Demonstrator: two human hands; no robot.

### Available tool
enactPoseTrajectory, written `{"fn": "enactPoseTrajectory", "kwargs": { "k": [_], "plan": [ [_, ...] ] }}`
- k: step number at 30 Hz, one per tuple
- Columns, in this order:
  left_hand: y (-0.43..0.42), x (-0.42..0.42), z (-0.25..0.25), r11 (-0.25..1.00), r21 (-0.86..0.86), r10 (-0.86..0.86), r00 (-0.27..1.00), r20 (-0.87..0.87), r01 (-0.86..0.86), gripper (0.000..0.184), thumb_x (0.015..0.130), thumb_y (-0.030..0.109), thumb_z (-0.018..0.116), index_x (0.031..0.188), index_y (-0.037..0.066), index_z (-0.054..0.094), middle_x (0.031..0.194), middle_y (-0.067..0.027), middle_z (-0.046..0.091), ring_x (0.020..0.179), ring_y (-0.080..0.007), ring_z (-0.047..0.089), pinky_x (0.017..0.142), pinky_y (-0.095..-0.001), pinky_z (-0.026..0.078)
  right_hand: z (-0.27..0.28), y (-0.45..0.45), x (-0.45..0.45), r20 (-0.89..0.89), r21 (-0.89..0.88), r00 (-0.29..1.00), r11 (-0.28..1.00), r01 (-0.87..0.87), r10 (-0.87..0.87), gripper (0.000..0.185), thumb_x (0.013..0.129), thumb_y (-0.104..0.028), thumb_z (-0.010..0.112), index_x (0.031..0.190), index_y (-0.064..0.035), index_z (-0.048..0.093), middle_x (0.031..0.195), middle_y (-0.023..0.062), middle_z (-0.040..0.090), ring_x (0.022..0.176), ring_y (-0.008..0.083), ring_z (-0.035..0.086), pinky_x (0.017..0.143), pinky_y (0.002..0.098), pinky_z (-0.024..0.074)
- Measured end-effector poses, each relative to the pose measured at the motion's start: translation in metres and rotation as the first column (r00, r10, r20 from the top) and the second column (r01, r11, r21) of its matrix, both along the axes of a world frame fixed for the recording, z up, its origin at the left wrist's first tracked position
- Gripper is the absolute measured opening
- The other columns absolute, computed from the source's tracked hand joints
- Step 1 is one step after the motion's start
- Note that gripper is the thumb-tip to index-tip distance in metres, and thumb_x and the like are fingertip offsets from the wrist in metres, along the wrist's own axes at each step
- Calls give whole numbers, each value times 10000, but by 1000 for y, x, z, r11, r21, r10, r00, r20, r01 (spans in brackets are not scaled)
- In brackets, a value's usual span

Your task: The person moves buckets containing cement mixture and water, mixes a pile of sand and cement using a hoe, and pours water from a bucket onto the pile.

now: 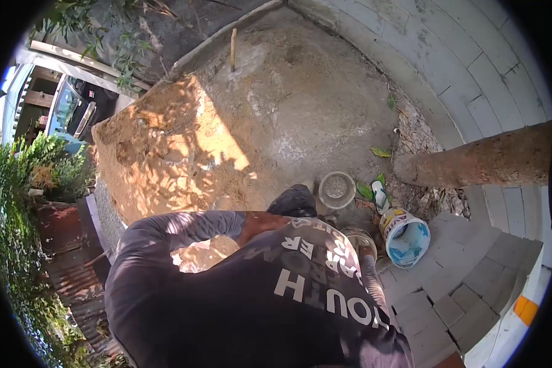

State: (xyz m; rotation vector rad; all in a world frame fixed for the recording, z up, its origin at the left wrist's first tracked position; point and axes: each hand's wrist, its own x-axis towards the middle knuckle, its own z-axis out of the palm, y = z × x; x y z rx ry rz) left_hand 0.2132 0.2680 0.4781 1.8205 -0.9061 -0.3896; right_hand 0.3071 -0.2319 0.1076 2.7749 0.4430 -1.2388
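Note:
I am bent forward, and my dark shirt [245, 306] with white lettering fills the lower middle of the head view. My left hand [260, 226] reaches in front of my body, by a dark rounded shape [293, 201]. Its fingers are hidden behind the shirt. On the other side, my right hand [367, 251] reaches down to a round container [352, 234], partly covered by the shirt. Whether its fingers grip anything does not show. Just beyond stands a round tub [337, 189] with grey material inside.
A white bucket [409, 242], blue-stained inside, lies tipped beside grey blocks [460, 288]. Near it are a slipper [379, 196] and a tree trunk [472, 161]. A wooden stake [233, 50] stands in the sandy ground [165, 147]; a block wall [454, 61] curves along the right.

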Motion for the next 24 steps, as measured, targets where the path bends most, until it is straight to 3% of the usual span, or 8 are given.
{"fn": "enactPoseTrajectory", "kwargs": {
  "k": [2, 8, 16, 18, 20, 22, 23, 24],
  "plan": [
    [-5, -23, 7, 996, -36, 81, 997, 14, -80, 1275, 592, 739, 681, 1481, 6, 135, 1500, -286, 192, 1383, -462, 232, 1111, -510, 276, 34, 59, -26, -249, 236, 965, 972, -21, 81, 426, 922, -329, 526, 1253, -64, 561, 1175, 144, 635, 1050, 257, 624, 912, 334, 473],
    [11, -68, 18, 981, 171, 107, 990, -94, -90, 1257, 627, 682, 703, 1489, 15, 78, 1505, -291, 169, 1395, -456, 207, 1124, -508, 258, 99, 139, -9, -381, 676, 912, 719, 161, 154, 420, 909, -302, 550, 1256, -66, 555, 1133, 142, 648, 1048, 268, 620, 917, 348, 466],
    [74, -73, 9, 986, 166, 24, 993, -115, -4, 1316, 582, 596, 774, 1489, -5, 35, 1520, -269, 150, 1407, -402, 212, 1144, -433, 251, 188, 132, -20, -366, 867, 919, 411, 281, 146, 420, 891, -266, 583, 1260, -69, 545, 1077, 138, 666, 1045, 282, 614, 923, 368, 456],
    [95, -80, 13, 993, 118, 31, 984, -174, -10, 1332, 572, 590, 782, 1488, -14, 26, 1518, -257, 165, 1409, -373, 218, 1143, -412, 255, 215, 129, -31, -325, 829, 943, 502, 245, 76, 421, 887, -257, 591, 1261, -70, 543, 1063, 137, 671, 1044, 285, 612, 925, 372, 454],
    [116, -91, 8, 998, 69, 31, 976, -218, -16, 1301, 601, 587, 770, 1487, -20, 35, 1517, -247, 174, 1404, -350, 236, 1136, -394, 267, 298, 133, -43, -189, 542, 982, 831, 126, -26, 604, 788, -236, 683, 1331, -78, 470, 1202, 174, 597, 1138, 314, 553, 986, 390, 418],
    [135, -109, -7, 999, 15, 31, 969, -245, -28, 1222, 668, 585, 739, 1487, -22, 64, 1519, -237, 176, 1390, -332, 267, 1123, -379, 288, 308, 120, -91, 132, 298, 990, 955, 7, -48, 793, 710, -267, 732, 1408, -133, 381, 1383, 188, 437, 1224, 345, 476, 1024, 403, 399],
    [139, -125, -16, 995, -28, 64, 822, -566, -96, 1248, 649, 543, 763, 1491, -7, 25, 1519, -236, 187, 1389, -347, 272, 1128, -401, 274, 343, 135, -103, -12, 265, 994, 958, 111, -112, 903, 678, -300, 755, 1450, -158, 309, 1479, 179, 289, 1299, 361, 391, 1061, 412, 373],
    [143, -142, -26, 972, -34, 110, 575, -811, -233, 1279, 629, 500, 787, 1495, 7, -15, 1518, -235, 197, 1387, -362, 277, 1132, -422, 259, 332, 130, -125, 30, 395, 998, 918, 32, -47, 834, 716, -272, 709, 1441, -128, 321, 1468, 191, 308, 1293, 364, 405, 1065, 409, 372]
  ]
}}
